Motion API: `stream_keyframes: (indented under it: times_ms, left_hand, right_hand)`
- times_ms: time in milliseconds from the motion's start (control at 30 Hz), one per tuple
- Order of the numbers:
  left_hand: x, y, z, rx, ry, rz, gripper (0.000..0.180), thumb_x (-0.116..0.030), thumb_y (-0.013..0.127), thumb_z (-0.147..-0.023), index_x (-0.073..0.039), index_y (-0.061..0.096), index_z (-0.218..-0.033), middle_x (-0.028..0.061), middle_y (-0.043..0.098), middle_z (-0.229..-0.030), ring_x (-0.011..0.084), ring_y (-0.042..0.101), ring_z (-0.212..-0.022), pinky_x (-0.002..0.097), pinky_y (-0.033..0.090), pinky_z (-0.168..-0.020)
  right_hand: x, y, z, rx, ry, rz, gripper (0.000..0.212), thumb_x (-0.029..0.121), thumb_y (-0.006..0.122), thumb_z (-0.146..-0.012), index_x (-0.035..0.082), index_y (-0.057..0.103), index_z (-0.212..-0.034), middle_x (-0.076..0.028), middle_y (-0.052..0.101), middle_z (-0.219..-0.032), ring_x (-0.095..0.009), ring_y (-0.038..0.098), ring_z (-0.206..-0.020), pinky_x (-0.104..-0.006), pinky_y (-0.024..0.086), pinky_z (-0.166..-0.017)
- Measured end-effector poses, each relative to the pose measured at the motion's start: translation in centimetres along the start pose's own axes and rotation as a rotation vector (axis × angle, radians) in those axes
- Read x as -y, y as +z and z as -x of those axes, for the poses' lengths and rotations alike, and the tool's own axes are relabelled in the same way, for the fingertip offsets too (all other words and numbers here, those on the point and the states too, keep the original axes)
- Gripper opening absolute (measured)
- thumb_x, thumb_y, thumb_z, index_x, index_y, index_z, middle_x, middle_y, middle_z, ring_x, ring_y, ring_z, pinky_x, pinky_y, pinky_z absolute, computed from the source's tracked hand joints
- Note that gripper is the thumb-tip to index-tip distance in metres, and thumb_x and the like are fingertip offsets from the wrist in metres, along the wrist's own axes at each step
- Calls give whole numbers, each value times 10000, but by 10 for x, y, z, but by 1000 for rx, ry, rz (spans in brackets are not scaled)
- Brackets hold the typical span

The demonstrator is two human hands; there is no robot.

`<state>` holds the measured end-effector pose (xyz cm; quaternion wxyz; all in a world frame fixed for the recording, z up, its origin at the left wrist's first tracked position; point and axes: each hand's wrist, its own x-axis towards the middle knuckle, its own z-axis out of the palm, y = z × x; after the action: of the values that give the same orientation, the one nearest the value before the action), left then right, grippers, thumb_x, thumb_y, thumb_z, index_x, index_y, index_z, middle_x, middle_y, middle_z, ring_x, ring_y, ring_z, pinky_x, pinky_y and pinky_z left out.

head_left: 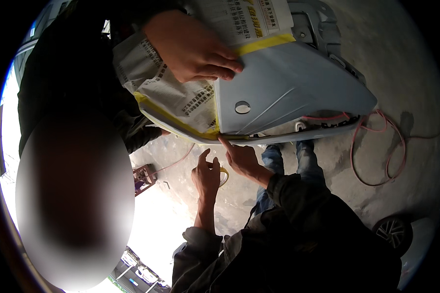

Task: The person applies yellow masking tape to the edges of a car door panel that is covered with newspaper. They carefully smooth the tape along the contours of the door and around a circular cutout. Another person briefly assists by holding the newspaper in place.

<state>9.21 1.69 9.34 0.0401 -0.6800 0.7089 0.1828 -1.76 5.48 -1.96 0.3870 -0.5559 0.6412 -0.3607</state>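
My left hand (206,176) is closed around a roll of yellow masking tape (226,177), just below the lower edge of a grey car bumper (274,88). My right hand (243,158) holds nothing that I can see. Its index finger is stretched out and touches the yellow tape (211,135) along that edge, at the corner where bare grey meets newspaper. Sheets of newspaper (188,97) cover the bumper's left and upper parts, bordered by yellow tape strips. A co-worker's hand (193,49) lies flat on the paper, its fingertips reaching the grey surface.
The co-worker, in dark sleeves, stands close on the left. A red hose (353,151) lies coiled on the concrete floor (337,171) at the right. A wheel (393,234) is at the lower right. A dark red metal object (144,178) stands on the floor below the bumper's left end.
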Motion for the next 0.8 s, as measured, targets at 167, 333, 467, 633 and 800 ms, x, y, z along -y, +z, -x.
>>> stream_keyframes:
  times_ms: [167,333,467,633,800]
  left_hand:
    - [-1,2,6,-12,-43,91,339,-234,699,-897,-104,680,-1210,94,724,-694,275,711,-645,403,548,-661]
    - [0,5,7,-6,-92,149,335,-238,707,-887,-97,696,-1191,107,728,-706,269,715,-654,395,549,-661]
    - [6,14,6,1,-95,177,323,-240,713,-878,-91,711,-1165,118,732,-717,261,716,-657,386,549,-653]
    - [18,22,5,14,-117,225,291,-228,705,-880,-105,722,-1143,118,731,-721,259,711,-647,387,544,-641]
    - [14,29,-5,-33,37,135,253,-227,697,-881,-180,729,-1127,106,707,-690,291,697,-642,413,531,-616]
  right_hand:
    - [-3,-3,0,4,-9,44,669,94,575,-909,188,375,-1540,-138,684,-868,-307,668,-654,-441,539,-562]
    - [-2,-14,-6,101,-37,167,693,96,586,-900,204,367,-1549,-134,669,-833,-302,658,-633,-437,537,-551]
    - [-6,-14,-8,52,-117,262,677,83,581,-897,212,392,-1534,-139,680,-860,-304,663,-634,-438,532,-562]
    - [-20,-18,12,-70,57,-98,485,126,625,-885,153,578,-1368,-116,699,-809,-311,688,-702,-426,542,-627]
    - [-7,-27,11,-96,188,-266,266,192,656,-907,130,698,-1163,-119,700,-779,-322,686,-721,-433,530,-643]
